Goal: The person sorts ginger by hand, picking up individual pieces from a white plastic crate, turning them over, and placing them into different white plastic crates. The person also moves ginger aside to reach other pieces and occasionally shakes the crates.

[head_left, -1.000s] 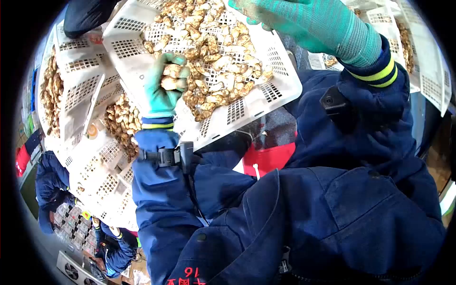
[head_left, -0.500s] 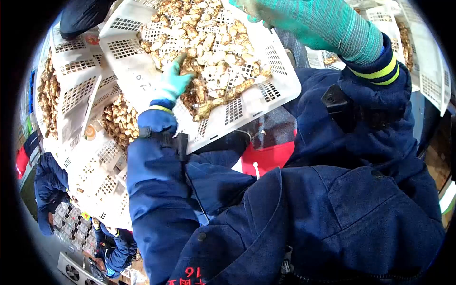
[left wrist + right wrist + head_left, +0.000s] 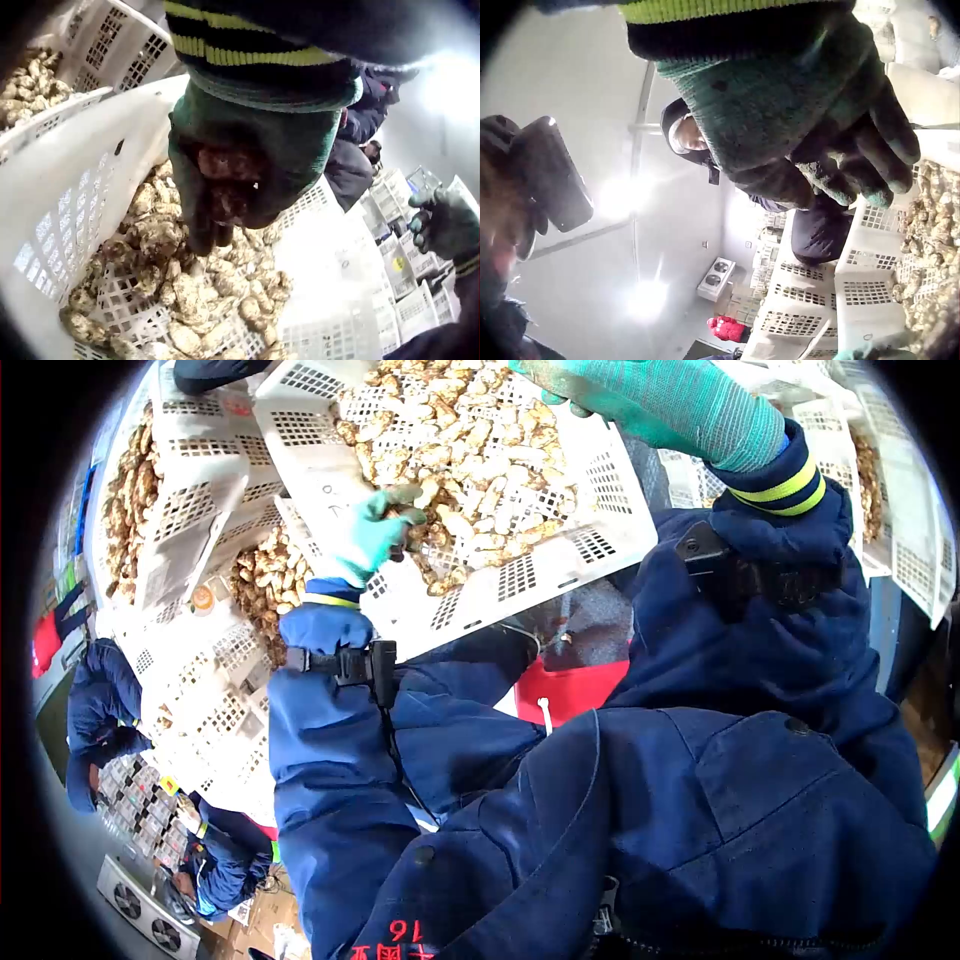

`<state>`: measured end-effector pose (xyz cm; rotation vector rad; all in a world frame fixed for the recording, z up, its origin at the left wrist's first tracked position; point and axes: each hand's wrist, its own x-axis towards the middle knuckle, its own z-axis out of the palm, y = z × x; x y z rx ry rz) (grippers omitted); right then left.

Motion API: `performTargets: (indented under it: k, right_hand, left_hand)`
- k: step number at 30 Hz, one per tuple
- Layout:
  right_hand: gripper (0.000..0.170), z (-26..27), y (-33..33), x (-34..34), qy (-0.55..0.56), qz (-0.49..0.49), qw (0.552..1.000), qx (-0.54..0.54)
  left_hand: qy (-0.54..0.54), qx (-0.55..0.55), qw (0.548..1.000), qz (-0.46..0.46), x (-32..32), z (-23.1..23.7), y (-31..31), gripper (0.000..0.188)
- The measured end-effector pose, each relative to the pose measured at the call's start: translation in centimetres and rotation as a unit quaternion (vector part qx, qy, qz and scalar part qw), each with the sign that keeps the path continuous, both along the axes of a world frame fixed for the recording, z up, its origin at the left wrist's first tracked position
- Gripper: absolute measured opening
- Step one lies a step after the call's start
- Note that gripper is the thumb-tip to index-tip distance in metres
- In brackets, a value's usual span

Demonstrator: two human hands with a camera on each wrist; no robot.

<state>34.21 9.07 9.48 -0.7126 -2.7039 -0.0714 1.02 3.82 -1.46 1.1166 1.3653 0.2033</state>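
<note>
A white slotted crate (image 3: pixel 460 610) holds many knobbly brown-and-cream mushroom-like pieces (image 3: pixel 480 470). My left hand (image 3: pixel 375 540), in a green glove, is over the near-left part of the crate, fingers pointing toward the pile. In the left wrist view, its curled fingers hold dark brown knobbly pieces (image 3: pixel 229 165) against the palm. My right hand (image 3: pixel 650 405), also gloved, is above the crate's far right side. The right wrist view shows its fingers (image 3: pixel 889 135) loosely bent and soiled, with nothing visible in the grasp.
More white crates with similar pieces (image 3: pixel 130 510) stand on the left, and others (image 3: pixel 905 530) on the right. A dark sleeve (image 3: pixel 215 372) reaches in at the top left. Several people in dark blue jackets (image 3: pixel 105 710) are at the lower left. A wall fan unit (image 3: pixel 716 277) is in the background.
My left hand held pale brown pieces up, then spread its fingers low over the pile, and now holds dark pieces. The view has shifted slightly; my right hand stays about the same.
</note>
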Motion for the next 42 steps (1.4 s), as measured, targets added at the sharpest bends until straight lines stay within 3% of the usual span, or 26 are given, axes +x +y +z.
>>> performTargets:
  k: [4,6,7,10,11,12,13,15,18,19,21,22,24,27,29,30,31,32,34,35,36,37,39,40,41,42]
  right_hand:
    - [0.024,0.0,0.2,-0.5,0.016,0.019,0.997,-0.066]
    - [0.025,-0.3,0.4,-0.5,-0.029,0.052,0.998,0.010]
    - [0.026,-0.4,0.6,-0.5,-0.051,0.069,0.995,0.049]
    - [0.027,-0.4,0.5,-1.2,-0.020,0.045,0.996,-0.070]
    - [0.027,-0.6,0.3,-1.2,-0.011,0.033,0.994,-0.101]
    - [0.027,-0.9,0.2,-1.1,0.012,0.036,0.996,-0.083]
    - [0.026,-0.7,0.1,-0.9,0.014,0.041,0.998,-0.043]
    - [0.026,-0.8,0.2,-0.4,0.022,0.018,0.994,-0.101]
    - [0.024,-1.2,0.8,0.7,-0.012,0.068,0.997,-0.022]
    - [0.026,-1.6,0.9,1.0,0.035,0.063,0.996,-0.043]
    - [0.020,-0.7,0.8,1.5,0.007,0.025,0.992,-0.121]
    - [0.018,0.1,0.3,1.3,0.056,-0.054,0.966,-0.246]
    - [0.016,1.8,-0.4,0.7,0.156,-0.203,0.844,-0.471]
    - [0.020,2.2,-0.6,1.2,0.186,-0.206,0.832,-0.479]
    - [0.019,1.7,-0.6,2.0,0.149,-0.167,0.877,-0.426]
    - [0.021,-0.1,-0.3,2.8,0.155,-0.128,0.892,-0.405]
    - [0.024,-1.3,0.5,3.4,0.161,-0.087,0.905,-0.383]
    - [0.025,-1.7,1.8,3.6,0.112,0.098,0.984,-0.101]
    - [0.027,-2.3,1.5,3.5,0.057,0.055,0.993,-0.090]
    - [0.028,-2.8,1.4,3.2,0.029,0.034,0.995,-0.084]
    - [0.025,-3.5,1.6,2.7,0.016,0.035,0.998,-0.046]
    - [0.024,-3.9,1.7,2.1,0.011,0.032,0.998,-0.054]
    - [0.023,-4.7,1.7,0.9,-0.001,0.027,0.997,-0.071]
    - [0.021,-3.7,1.2,-1.0,-0.029,-0.062,0.960,-0.270]
    - [0.020,-2.6,0.8,-2.8,-0.045,-0.182,0.887,-0.422]
    - [0.024,-3.5,0.8,-4.2,-0.054,-0.189,0.890,-0.411]
  left_hand:
    - [-0.268,0.035,0.947,0.173,-3.9,1.5,-0.1,0.042]
    - [-0.340,0.034,0.911,0.229,-5.3,2.5,-0.4,0.044]
    - [-0.314,0.063,0.917,0.239,-5.1,2.4,-0.9,0.041]
    - [-0.178,0.038,0.976,0.122,-2.5,0.3,-1.0,0.032]
    - [-0.017,0.065,0.997,0.045,-1.0,-1.0,-1.1,0.033]
    - [0.094,0.136,0.983,-0.080,0.4,-3.3,-1.0,0.032]
    - [0.198,0.135,0.953,-0.183,2.6,-2.6,-0.7,0.039]
    - [0.353,0.129,0.866,-0.331,5.8,-0.9,-0.5,0.056]
    - [0.444,0.057,0.823,-0.351,7.0,-5.0,-0.4,0.069]
    - [0.462,0.057,0.807,-0.364,7.4,-6.1,-0.3,0.066]
    - [0.459,0.042,0.815,-0.352,7.9,-7.5,-0.1,0.062]
    - [0.465,0.061,0.797,-0.381,8.7,-5.9,-0.1,0.055]
    - [0.467,0.053,0.802,-0.370,8.7,-7.6,-0.1,0.051]
    - [0.459,0.064,0.821,-0.335,8.1,-8.3,0.3,0.037]
    - [0.308,-0.012,0.925,-0.224,6.5,-8.3,1.4,0.036]
    - [0.155,-0.042,0.985,-0.064,5.2,-7.5,1.0,0.030]
    - [-0.060,0.028,0.996,0.066,5.3,-4.3,0.0,0.022]
    - [-0.177,0.026,0.972,0.152,5.4,-1.2,-0.3,0.021]
    - [-0.221,0.000,0.962,0.162,3.9,4.0,-0.6,0.033]
    - [-0.354,0.048,0.904,0.233,3.2,5.1,-1.6,0.033]
    - [-0.422,0.062,0.855,0.295,2.4,5.9,-2.7,0.037]
    - [-0.486,0.074,0.796,0.354,1.6,6.2,-3.4,0.040]
    - [-0.622,0.030,0.693,0.364,-0.6,5.9,-3.7,0.046]
    - [-0.653,0.032,0.677,0.338,-0.9,6.2,-3.7,0.044]
    - [-0.667,0.038,0.670,0.323,-1.3,6.3,-3.6,0.049]
    - [-0.667,0.039,0.669,0.325,-1.4,6.6,-3.8,0.053]
